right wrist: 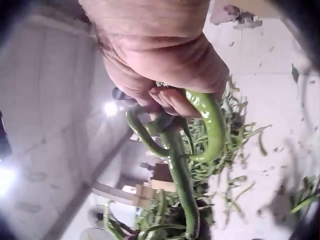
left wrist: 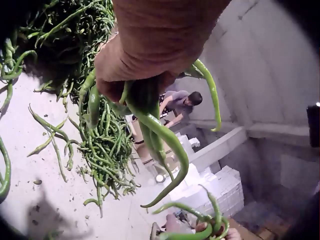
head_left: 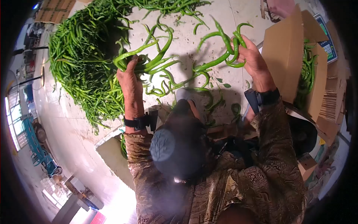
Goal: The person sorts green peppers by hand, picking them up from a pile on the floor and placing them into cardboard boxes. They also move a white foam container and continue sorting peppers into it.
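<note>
My left hand (head_left: 129,84) grips a bunch of long green chili peppers (left wrist: 167,137), their curved ends sticking out past the fingers. Across from it, my right hand (head_left: 256,63) holds several more green chili peppers (right wrist: 182,185) between curled fingers and thumb. In the right wrist view, one bent pepper loops out under the fingers. Both bunches are held up over the pale floor (head_left: 186,37). Loose chili peppers (head_left: 203,89) lie scattered beneath and between the hands. Part of each bunch is hidden inside the hand.
A large heap of chili peppers (head_left: 69,56) spreads at the left. At the right stands an open cardboard box (head_left: 281,56) with peppers (head_left: 307,71) inside, beside a scale's keypad (head_left: 328,48). Another person (left wrist: 180,102) and stacked white blocks (left wrist: 222,195) show farther off.
</note>
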The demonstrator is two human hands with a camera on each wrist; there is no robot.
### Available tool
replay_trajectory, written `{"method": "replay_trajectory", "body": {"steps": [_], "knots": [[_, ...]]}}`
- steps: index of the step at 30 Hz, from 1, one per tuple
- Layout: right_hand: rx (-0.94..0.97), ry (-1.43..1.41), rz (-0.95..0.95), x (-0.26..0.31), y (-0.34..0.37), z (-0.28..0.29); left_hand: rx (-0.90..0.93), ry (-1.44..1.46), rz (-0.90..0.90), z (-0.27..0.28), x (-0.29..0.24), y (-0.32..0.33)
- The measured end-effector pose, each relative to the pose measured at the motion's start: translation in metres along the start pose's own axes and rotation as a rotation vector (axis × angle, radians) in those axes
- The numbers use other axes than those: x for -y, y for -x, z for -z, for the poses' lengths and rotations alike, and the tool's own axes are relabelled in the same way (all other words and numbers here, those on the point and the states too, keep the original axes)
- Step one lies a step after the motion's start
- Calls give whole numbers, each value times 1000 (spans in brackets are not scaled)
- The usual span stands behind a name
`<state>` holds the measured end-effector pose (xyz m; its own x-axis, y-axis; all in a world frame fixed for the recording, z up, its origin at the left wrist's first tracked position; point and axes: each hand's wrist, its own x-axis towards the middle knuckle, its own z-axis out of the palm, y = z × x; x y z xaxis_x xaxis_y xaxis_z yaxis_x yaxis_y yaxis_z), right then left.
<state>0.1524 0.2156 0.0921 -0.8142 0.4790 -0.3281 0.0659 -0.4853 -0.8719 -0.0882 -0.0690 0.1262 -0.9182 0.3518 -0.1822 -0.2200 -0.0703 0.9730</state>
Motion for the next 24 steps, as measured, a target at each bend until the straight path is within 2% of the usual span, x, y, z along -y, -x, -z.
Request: {"method": "replay_trajectory", "body": {"steps": [1, 4, 6, 8, 12, 14, 15, 16, 17, 18, 19, 20, 21, 22, 24], "knots": [[139, -78, 30, 17, 4, -7, 3, 80, -13, 5, -3, 1], [182, -226, 154, 59, 23, -58, -41, 221, -46, 13, -23, 9], [221, -244, 173, 83, 36, -84, 10, 281, -99, 17, -34, 15], [361, -270, 151, 101, 45, -107, -60, 268, -106, 23, -45, 23], [526, -41, 254, 129, 84, -191, -39, 373, -120, 30, -66, 50], [675, 44, 138, 146, 114, -242, -26, 415, -182, 38, -55, 63], [752, 60, 141, 146, 128, -267, -19, 404, -133, 32, -69, 73], [848, 122, 128, 139, 137, -286, 15, 315, -344, 19, -87, 96], [907, 102, 65, 128, 150, -311, -39, 313, -375, 16, -79, 101], [959, 81, -7, 113, 164, -331, -240, 297, -312, 16, -62, 99], [1034, 317, 245, 99, 173, -341, -441, 284, -241, 23, -42, 93], [1094, 538, 512, 83, 180, -350, -177, 619, -216, 38, -24, 77], [1081, 551, 462, 66, 187, -358, -184, 738, -181, 32, -33, 87], [1124, 534, 438, 50, 190, -365, -165, 724, -182, 32, -38, 95], [1142, 406, 118, 33, 189, -371, -154, 753, -185, 29, -44, 106]]}}
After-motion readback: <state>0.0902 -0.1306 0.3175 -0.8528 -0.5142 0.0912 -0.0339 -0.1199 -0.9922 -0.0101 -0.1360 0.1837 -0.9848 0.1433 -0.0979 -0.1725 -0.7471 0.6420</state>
